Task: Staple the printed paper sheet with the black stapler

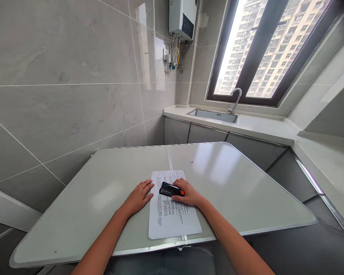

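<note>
A black stapler (169, 189) with an orange-red end is in my right hand (189, 193), whose fingers wrap round its right part. The stapler lies over the upper half of a printed sheet of paper (174, 223), or a thin stack; I cannot tell how many sheets. My left hand (139, 195) rests flat on the table with fingers spread, the fingertips at the paper's left edge. Dense lines of text cover the paper, partly hidden by the stapler and my right hand.
The paper lies across the centre seam of a pale folding table (83, 198). Two tiny bits (192, 162) lie beyond it. Behind stand a white counter (263, 125) with a sink (215, 114) and faucet (235, 100). A tiled wall (74, 110) borders the left.
</note>
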The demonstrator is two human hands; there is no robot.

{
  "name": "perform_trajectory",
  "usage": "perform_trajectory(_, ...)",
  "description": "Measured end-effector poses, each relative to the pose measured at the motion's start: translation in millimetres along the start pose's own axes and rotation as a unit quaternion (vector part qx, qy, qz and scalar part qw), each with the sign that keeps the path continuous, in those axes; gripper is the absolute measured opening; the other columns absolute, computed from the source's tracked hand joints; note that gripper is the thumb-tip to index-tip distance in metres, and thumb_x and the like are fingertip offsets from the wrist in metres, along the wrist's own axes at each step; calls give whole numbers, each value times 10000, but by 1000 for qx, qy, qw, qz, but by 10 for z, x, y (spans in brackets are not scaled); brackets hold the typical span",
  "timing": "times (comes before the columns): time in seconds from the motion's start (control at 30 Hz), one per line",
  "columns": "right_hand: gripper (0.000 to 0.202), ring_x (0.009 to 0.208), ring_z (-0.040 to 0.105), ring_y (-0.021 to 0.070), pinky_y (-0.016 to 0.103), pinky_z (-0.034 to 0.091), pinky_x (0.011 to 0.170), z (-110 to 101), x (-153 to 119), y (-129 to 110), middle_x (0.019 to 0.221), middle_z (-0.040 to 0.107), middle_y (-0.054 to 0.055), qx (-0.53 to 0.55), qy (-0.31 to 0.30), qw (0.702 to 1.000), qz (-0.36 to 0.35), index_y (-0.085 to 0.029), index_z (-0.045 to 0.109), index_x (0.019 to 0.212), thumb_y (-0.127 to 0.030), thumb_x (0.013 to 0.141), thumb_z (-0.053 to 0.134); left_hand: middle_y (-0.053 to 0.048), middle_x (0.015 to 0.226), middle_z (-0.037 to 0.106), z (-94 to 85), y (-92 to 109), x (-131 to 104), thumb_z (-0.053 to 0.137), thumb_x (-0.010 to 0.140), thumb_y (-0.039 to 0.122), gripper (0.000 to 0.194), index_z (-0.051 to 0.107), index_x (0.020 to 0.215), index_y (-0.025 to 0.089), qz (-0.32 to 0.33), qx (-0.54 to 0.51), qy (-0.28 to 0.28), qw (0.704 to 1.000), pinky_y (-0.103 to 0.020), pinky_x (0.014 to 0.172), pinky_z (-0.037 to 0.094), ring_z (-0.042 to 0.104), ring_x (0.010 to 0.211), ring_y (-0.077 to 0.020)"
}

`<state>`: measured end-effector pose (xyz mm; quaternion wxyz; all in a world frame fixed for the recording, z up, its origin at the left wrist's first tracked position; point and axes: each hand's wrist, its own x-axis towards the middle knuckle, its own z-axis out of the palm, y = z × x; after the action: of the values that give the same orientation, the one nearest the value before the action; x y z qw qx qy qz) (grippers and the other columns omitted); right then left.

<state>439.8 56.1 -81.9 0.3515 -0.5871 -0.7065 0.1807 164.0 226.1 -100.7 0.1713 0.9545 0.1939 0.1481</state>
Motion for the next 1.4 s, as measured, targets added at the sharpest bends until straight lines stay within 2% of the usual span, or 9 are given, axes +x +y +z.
perform_trajectory(0.1, 387, 954, 568, 235, 374, 455, 863, -70, -10, 52, 1032, 655, 55, 65, 22, 998, 4, -233, 641, 1084, -588, 932, 619, -63, 1572, 487, -42, 20, -8, 518, 1024, 406, 421, 577, 1423, 289, -1, -16, 4, 1000, -505, 1233, 366, 488, 1422, -262)
perform_trajectory(0.17, 399, 939, 577, 225, 349, 461, 825, -107, -24, 59, 1045, 649, 52, 85, 31, 996, 12, -231, 636, 1092, -592, 923, 621, -55, 1576, 484, -59, 24, -11, 557, 1003, 418, 428, 593, 1414, 303, 6, -22, 6, 1000, -498, 1223, 383, 480, 1429, -267)
perform_trajectory(0.3, 468, 952, 592, 235, 361, 474, 859, -81, -51, -1, 1059, 653, 44, 27, -11, 1000, 1, -245, 626, 1161, -455, 787, 813, -38, 1566, 503, -54, 19, -3, 612, 968, 435, 443, 612, 1394, 313, 3, -22, 1, 1000, -520, 1243, 344, 460, 1445, -281)
perform_trajectory(0.43, 315, 950, 611, 237, 371, 484, 851, -1, -42, -39, 1039, 666, 48, -11, 2, 1000, 5, -250, 645, 1139, -319, 850, 750, -37, 1566, 506, -40, 24, 11, 619, 960, 441, 453, 611, 1393, 307, -5, -25, -8, 1000, -533, 1250, 321, 449, 1454, -284)
perform_trajectory(0.77, 377, 942, 621, 238, 391, 502, 859, 27, -3, 7, 1039, 681, 52, 0, 18, 999, 30, -256, 650, 1172, -303, 822, 782, -51, 1544, 525, -55, 85, 11, 599, 965, 463, 447, 627, 1379, 295, 9, -4, 5, 1000, -538, 1219, 357, 462, 1432, -304)
perform_trajectory(0.97, 257, 907, 611, 217, 354, 488, 821, -33, -15, -8, 970, 673, 33, -9, 11, 1000, 24, -246, 652, 1095, -283, 848, 714, -42, 1546, 524, -70, 99, 16, 604, 959, 494, 468, 623, 1390, 313, 15, -2, 0, 1000, -532, 1205, 374, 474, 1419, -305)
perform_trajectory(1.1, 267, 902, 606, 211, 339, 482, 811, -96, -28, 2, 969, 673, 25, -12, 11, 999, 28, -244, 652, 1088, -263, 829, 712, -43, 1537, 533, -62, 86, 16, 619, 950, 485, 480, 614, 1403, 327, 25, -5, 1, 1000, -525, 1199, 378, 481, 1411, -304)
perform_trajectory(1.27, 265, 926, 596, 215, 346, 470, 838, -107, -33, 29, 983, 673, 24, 1, 11, 1000, 25, -245, 655, 1090, -285, 836, 718, -41, 1537, 531, -69, 96, 17, 619, 951, 489, 481, 610, 1404, 328, 23, -1, -5, 1000, -526, 1201, 373, 477, 1413, -304)
perform_trajectory(1.4, 371, 900, 588, 205, 335, 466, 803, -203, -65, 57, 1050, 661, 28, 58, 20, 996, 65, -265, 656, 1165, -443, 852, 745, -40, 1529, 537, -76, 96, 11, 624, 946, 492, 466, 626, 1382, 329, 20, -6, 0, 1000, -526, 1201, 378, 492, 1400, -304)
